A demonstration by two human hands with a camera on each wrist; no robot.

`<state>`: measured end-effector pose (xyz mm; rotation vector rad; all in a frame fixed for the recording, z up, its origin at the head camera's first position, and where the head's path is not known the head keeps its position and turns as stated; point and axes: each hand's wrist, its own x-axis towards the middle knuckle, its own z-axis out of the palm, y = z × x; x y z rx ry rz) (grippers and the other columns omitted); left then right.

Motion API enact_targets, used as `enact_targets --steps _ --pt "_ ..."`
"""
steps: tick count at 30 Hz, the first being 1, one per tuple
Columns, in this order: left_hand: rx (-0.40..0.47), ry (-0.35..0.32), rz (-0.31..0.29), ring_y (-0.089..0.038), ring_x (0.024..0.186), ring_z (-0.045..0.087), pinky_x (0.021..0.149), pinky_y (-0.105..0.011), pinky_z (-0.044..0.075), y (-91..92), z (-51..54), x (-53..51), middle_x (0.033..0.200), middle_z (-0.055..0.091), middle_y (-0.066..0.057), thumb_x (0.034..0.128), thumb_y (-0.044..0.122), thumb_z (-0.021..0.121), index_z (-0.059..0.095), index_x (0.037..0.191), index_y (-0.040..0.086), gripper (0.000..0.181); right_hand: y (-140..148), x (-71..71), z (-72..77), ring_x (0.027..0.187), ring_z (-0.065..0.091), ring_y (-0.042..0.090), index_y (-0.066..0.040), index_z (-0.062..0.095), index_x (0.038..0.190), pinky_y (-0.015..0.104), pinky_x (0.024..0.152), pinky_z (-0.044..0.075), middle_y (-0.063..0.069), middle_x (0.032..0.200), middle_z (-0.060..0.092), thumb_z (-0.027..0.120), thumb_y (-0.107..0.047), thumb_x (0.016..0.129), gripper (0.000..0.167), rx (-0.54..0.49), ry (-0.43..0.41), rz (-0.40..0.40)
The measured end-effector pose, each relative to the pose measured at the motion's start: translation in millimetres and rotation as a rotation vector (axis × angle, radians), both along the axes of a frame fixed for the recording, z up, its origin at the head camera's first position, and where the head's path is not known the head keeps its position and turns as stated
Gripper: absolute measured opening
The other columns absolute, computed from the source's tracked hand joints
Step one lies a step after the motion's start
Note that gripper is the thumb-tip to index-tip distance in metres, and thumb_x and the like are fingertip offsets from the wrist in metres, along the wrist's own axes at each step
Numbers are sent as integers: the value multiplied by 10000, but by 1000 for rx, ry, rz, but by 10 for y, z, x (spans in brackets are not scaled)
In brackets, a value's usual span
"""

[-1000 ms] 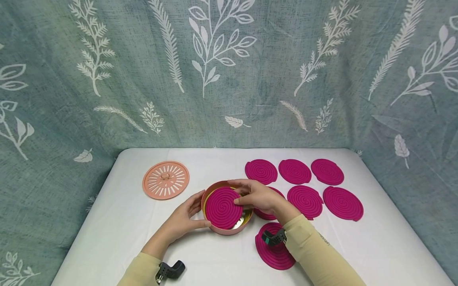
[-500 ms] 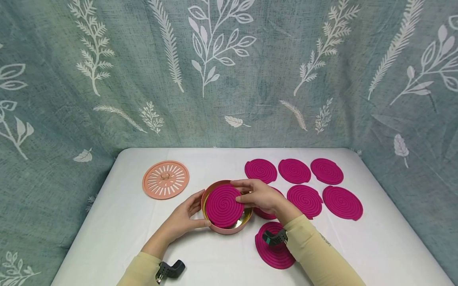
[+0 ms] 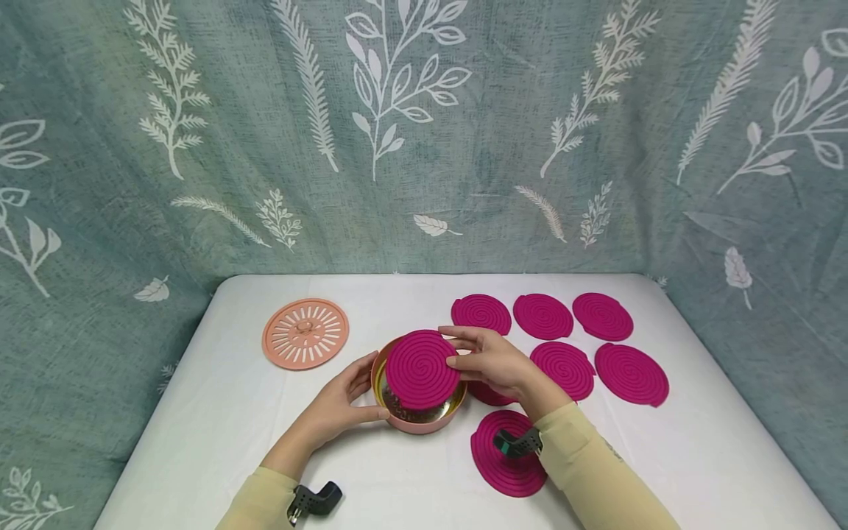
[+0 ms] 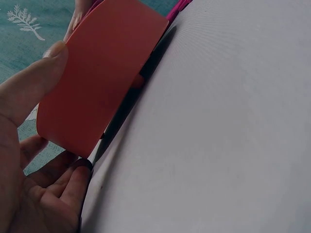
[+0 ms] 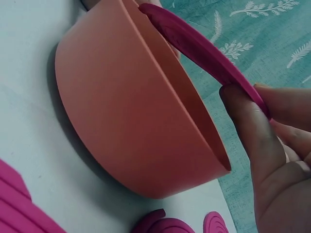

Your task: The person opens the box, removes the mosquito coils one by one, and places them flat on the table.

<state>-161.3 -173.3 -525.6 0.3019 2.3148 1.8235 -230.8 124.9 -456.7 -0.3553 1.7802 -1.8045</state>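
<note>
My right hand (image 3: 497, 362) pinches a magenta spiral mosquito coil (image 3: 422, 369) by its right edge, thumb on one face and fingers behind. The coil is tilted over the mouth of a round coral mosquito-coil holder (image 3: 419, 426), whose inside looks gold and shiny. In the right wrist view the coil (image 5: 209, 53) stands slanted at the rim, its far edge near or on it; contact is unclear. My left hand (image 3: 343, 403) grips the holder's left side. The left wrist view has the thumb on the coral wall (image 4: 97, 77) and fingers curled near its base.
Several more magenta coils lie flat on the white table (image 3: 397, 486), with one (image 3: 565, 370) beside the right forearm. A coil (image 3: 503, 471) sits under the right wrist. The slotted coral lid (image 3: 305, 333) lies at left. A patterned curtain (image 3: 424, 221) stands behind.
My right hand has lifted the coil up and to the right from inside the holder, uncovering more of its shiny bottom. The left hand stays on the holder.
</note>
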Motion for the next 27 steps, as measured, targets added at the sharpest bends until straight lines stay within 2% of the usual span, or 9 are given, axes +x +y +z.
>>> enact_targets --steps 10,17,24,27 --pt "16 -1 -4 -167 1364 426 1128 -276 379 -4 -7 -6 1495 437 18 682 190 930 362 1523 271 1017 199 77 69 980 665 227 -59 443 1481 439 880 593 220 1336 490 666 18 917 612 -51 31 -61" --pt "24 1 -9 -160 1368 418 1132 -266 365 -8 4 -2 1489 442 22 688 204 928 370 1514 286 1000 401 137 129 979 678 208 -46 375 1517 349 811 620 201 1431 439 662 -7 931 654 -64 82 -106" --pt "32 2 -8 -176 1372 416 1132 -285 373 -5 -29 -17 1501 431 5 689 164 923 369 1520 255 1003 656 225 149 973 658 141 -50 360 1524 272 766 620 230 1485 342 654 -10 937 658 -88 74 -157" --pt "35 0 -10 -161 1374 409 1130 -262 367 -9 -33 -16 1504 425 16 692 178 923 367 1520 261 1001 770 266 139 940 654 119 -43 337 1532 254 755 617 238 1460 369 650 -10 940 670 -98 75 -173"
